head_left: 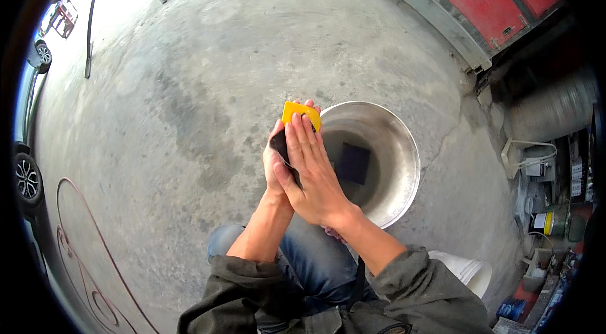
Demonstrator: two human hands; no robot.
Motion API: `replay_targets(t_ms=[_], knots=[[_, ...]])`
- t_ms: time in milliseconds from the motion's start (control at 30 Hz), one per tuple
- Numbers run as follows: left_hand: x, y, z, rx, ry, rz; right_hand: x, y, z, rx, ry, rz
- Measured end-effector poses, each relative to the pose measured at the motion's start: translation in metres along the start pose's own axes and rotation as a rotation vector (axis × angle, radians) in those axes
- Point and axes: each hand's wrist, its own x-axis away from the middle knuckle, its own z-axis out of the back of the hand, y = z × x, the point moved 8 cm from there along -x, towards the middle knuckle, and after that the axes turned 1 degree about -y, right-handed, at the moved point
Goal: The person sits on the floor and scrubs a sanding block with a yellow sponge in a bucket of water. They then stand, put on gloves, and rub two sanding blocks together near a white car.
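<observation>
Out in front of me, both my hands are pressed together at the near left of a metal bucket (413, 176). Between them sits a flat yellow plastic piece (294, 109) that looks like a scraper, with a thin black sheet (278, 143) against it. My left hand (274, 160) cups the sheet and the piece from below and the left. My right hand (310, 167) lies over them, fingers straight and together, its thumb crossing toward the left palm. The hands cover most of both things. Inside the bucket, a dark square sheet (354, 163) lies near the bottom.
A white bucket (466, 271) lies tipped by my right knee. Tools and cans (550, 223) crowd the right edge, below a red metal cabinet (480, 0). A hose (88, 233) coils at the left, near a car wheel (28, 177). A dark metal frame (95, 3) stands far left.
</observation>
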Motion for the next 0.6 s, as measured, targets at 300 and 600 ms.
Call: replay_targets(t_ms=[300, 600], knots=[[-0.01, -0.008, 0.012, 0.029, -0.059, -0.047, -0.017, 0.021, -0.011, 0.058, 0.046, -0.03], [-0.012, -0.003, 0.006, 0.148, 0.056, 0.014, 0.013, -0.012, 0.015, -0.189, -0.055, -0.046]])
